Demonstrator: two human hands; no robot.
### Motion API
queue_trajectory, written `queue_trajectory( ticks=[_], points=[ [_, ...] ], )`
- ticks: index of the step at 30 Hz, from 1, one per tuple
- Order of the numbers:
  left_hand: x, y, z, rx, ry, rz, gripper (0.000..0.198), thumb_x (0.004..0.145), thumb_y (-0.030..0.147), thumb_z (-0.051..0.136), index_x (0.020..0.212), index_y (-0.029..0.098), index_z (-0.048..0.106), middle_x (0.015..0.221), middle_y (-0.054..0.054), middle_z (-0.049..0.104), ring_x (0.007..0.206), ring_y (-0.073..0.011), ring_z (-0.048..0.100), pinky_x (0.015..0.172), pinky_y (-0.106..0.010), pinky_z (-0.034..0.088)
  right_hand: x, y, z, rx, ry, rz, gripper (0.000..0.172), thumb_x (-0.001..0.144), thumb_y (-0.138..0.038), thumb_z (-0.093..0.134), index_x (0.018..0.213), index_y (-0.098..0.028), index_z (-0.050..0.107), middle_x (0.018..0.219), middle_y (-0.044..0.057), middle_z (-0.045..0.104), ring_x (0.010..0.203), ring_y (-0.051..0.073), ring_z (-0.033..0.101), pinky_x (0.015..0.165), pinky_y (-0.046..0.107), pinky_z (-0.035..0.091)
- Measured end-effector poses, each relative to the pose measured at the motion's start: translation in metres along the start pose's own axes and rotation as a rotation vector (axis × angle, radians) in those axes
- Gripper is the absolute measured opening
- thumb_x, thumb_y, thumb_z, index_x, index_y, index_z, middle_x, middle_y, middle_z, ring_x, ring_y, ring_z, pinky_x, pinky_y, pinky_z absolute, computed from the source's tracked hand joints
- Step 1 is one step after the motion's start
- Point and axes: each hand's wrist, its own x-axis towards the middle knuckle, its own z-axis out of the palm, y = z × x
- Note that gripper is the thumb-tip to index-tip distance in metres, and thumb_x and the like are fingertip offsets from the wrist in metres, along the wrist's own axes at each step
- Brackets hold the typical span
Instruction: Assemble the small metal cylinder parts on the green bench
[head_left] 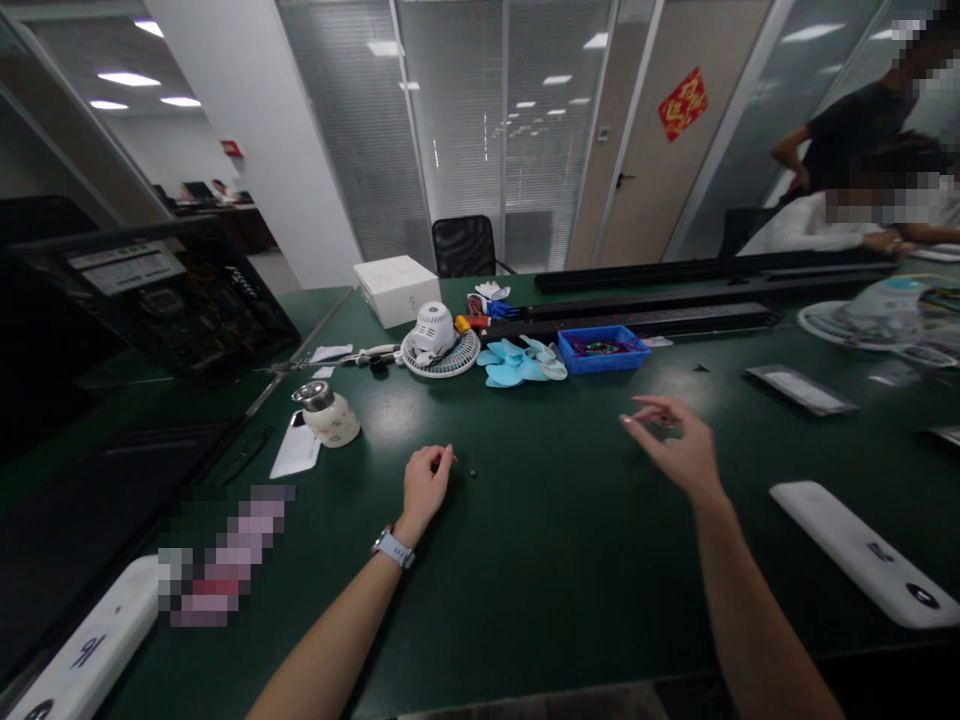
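Note:
My left hand (427,485), with a watch (393,549) on its wrist, rests on the green table (555,560). Its fingers are curled together, and what they hold, if anything, is hidden. Just right of its fingertips lies a tiny dark piece (473,473), too small to name. My right hand (679,445) hovers over the table to the right, thumb and index finger apart. Small shiny specks show by its palm; I cannot tell whether they are in the hand or beyond it. Ahead lie light-blue fan blades (517,362) and a blue tray (609,360) of small parts.
A white fan housing (435,335) stands by a white box (397,290). At left are a cream jar (330,415) and an opened device with circuit boards (169,300). White elongated casings (862,550) flank both sides. Long black bars (675,290) run along the back; people are at far right.

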Motion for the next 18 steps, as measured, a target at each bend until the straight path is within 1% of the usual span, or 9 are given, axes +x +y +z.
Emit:
queue_trajectory(
  ticks=[2,4,5,6,8,10,15,17,18],
  points=[
    [0.000,0.000,0.000,0.003,-0.008,-0.007,0.042,0.093,0.050,0.042,0.074,0.022,0.067,0.078,-0.003,0.066,0.080,-0.0203,0.058,0.073,-0.032,0.042,-0.017,-0.029,0.042,0.055,-0.233,-0.086,0.034,0.084,-0.049,0.060,0.105,-0.024,0.069,0.081,0.003,0.068,0.074,0.018,0.062,0.078,0.036,0.048],
    [0.000,0.000,0.000,0.011,-0.012,-0.011,0.042,0.093,0.049,0.041,0.074,0.022,0.067,0.078,-0.003,0.067,0.080,-0.0202,0.058,0.073,-0.032,0.042,-0.037,-0.051,0.083,0.062,-0.489,-0.136,0.034,0.085,-0.048,0.060,0.111,-0.027,0.068,0.079,0.001,0.067,0.068,0.015,0.059,0.073,0.034,0.047],
    [0.000,-0.001,0.000,0.015,-0.013,-0.009,0.042,0.093,0.049,0.041,0.074,0.022,0.067,0.077,-0.003,0.067,0.080,-0.0199,0.058,0.072,-0.031,0.041,-0.046,-0.059,0.100,0.050,-0.586,-0.150,0.036,0.085,-0.048,0.061,0.114,-0.028,0.068,0.078,0.000,0.066,0.067,0.015,0.058,0.072,0.034,0.046],
    [0.000,-0.001,0.001,0.017,-0.015,-0.006,0.042,0.094,0.049,0.041,0.074,0.022,0.067,0.077,-0.003,0.067,0.079,-0.0195,0.058,0.073,-0.031,0.041,-0.053,-0.065,0.115,0.029,-0.655,-0.159,0.038,0.085,-0.048,0.062,0.116,-0.029,0.067,0.078,0.000,0.066,0.067,0.015,0.058,0.071,0.033,0.045],
    [0.000,0.000,0.001,0.011,-0.017,0.002,0.042,0.094,0.048,0.041,0.074,0.021,0.067,0.077,-0.002,0.067,0.079,-0.0186,0.058,0.073,-0.030,0.041,-0.061,-0.074,0.135,-0.019,-0.701,-0.162,0.038,0.085,-0.049,0.062,0.117,-0.030,0.068,0.077,0.000,0.064,0.069,0.015,0.057,0.071,0.032,0.042],
    [0.000,0.000,0.001,0.006,-0.017,0.007,0.042,0.094,0.048,0.041,0.074,0.021,0.067,0.077,-0.002,0.067,0.078,-0.0179,0.057,0.073,-0.029,0.041,-0.061,-0.081,0.146,-0.063,-0.680,-0.157,0.035,0.086,-0.048,0.061,0.115,-0.029,0.069,0.076,-0.001,0.063,0.070,0.014,0.056,0.072,0.031,0.040],
    [0.000,0.002,0.000,0.032,-0.018,0.020,0.043,0.094,0.047,0.041,0.073,0.021,0.067,0.072,-0.002,0.065,0.075,-0.0176,0.056,0.071,-0.028,0.039,-0.053,-0.087,0.153,-0.115,-0.672,-0.162,0.024,0.088,-0.046,0.059,0.099,-0.032,0.075,0.072,-0.001,0.061,0.068,0.013,0.054,0.069,0.029,0.034],
    [0.000,0.002,0.001,0.037,-0.019,0.019,0.042,0.094,0.047,0.042,0.073,0.021,0.067,0.072,-0.002,0.065,0.075,-0.0178,0.056,0.070,-0.028,0.039,-0.053,-0.085,0.154,-0.105,-0.669,-0.166,0.025,0.086,-0.048,0.062,0.101,-0.033,0.075,0.073,-0.002,0.060,0.068,0.012,0.054,0.068,0.029,0.034],
    [0.000,0.002,0.001,0.037,-0.019,0.019,0.042,0.094,0.047,0.042,0.073,0.021,0.067,0.072,-0.002,0.065,0.075,-0.0179,0.056,0.070,-0.029,0.039,-0.053,-0.083,0.155,-0.098,-0.664,-0.170,0.029,0.083,-0.051,0.064,0.105,-0.033,0.074,0.074,-0.002,0.061,0.068,0.012,0.054,0.068,0.029,0.033]
  ],
)
